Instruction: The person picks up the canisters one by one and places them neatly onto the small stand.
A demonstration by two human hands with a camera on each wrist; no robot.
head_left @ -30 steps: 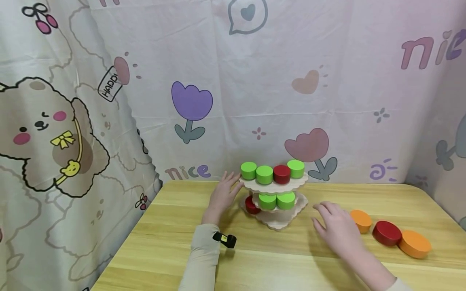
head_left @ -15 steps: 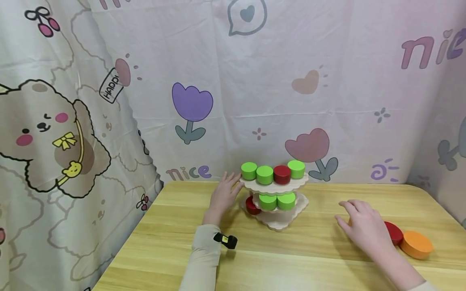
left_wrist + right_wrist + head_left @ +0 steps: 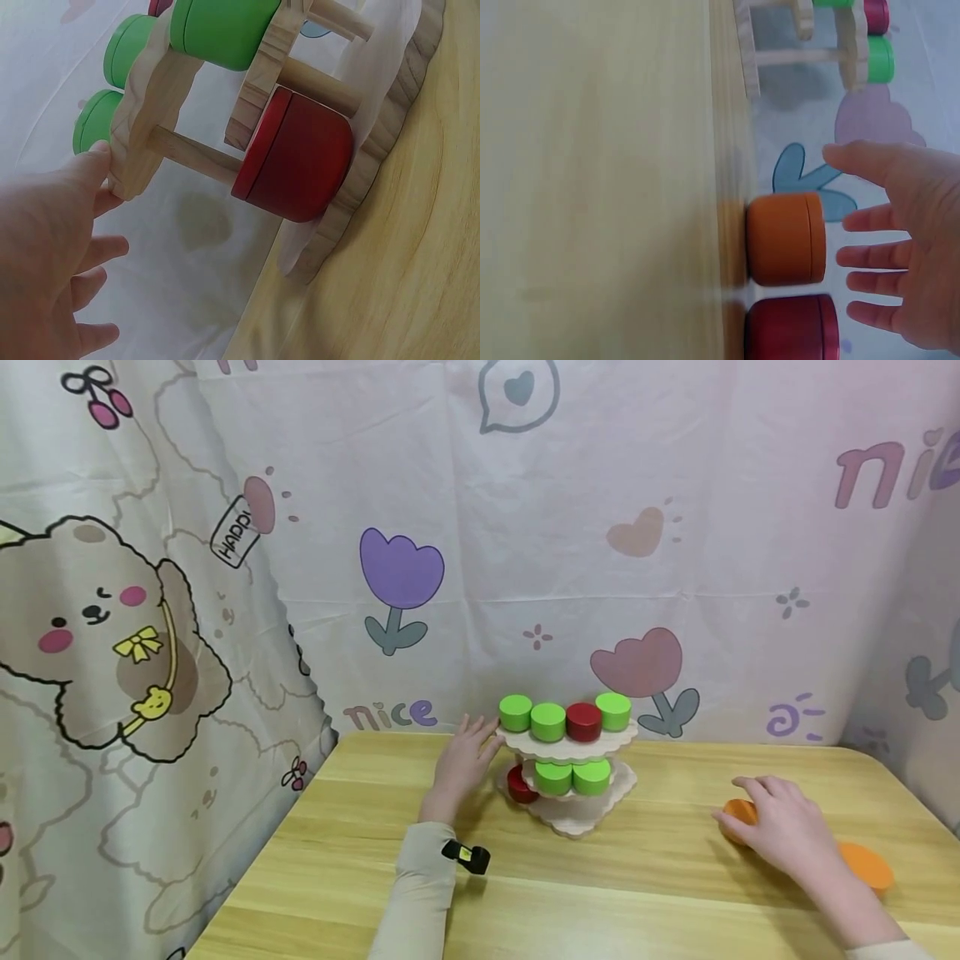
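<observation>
A tiered wooden stand (image 3: 573, 814) with scalloped edges is on the table. Round pieces, each with a lid-like seam, sit on its tiers: several green pieces (image 3: 548, 722) and a red piece (image 3: 583, 722) on top, two green ones mid-level, another red piece (image 3: 300, 157) at the bottom. My left hand (image 3: 462, 768) touches the top tier's left edge with thumb and forefinger. At the right, my right hand (image 3: 787, 822) hovers with fingers spread beside an orange round piece (image 3: 784, 238), apart from it. Beside that stands a red round piece (image 3: 789, 330), which my hand hides in the head view.
A second orange round piece (image 3: 866, 867) lies beyond my right wrist, partly covered by it. A black strap device (image 3: 467, 856) is on my left wrist. Printed cloth (image 3: 525, 568) hangs behind the wooden table (image 3: 585, 902).
My right hand has moved rightward, passing over the nearer orange piece and now covering the loose red one. The left hand has stayed at the stand.
</observation>
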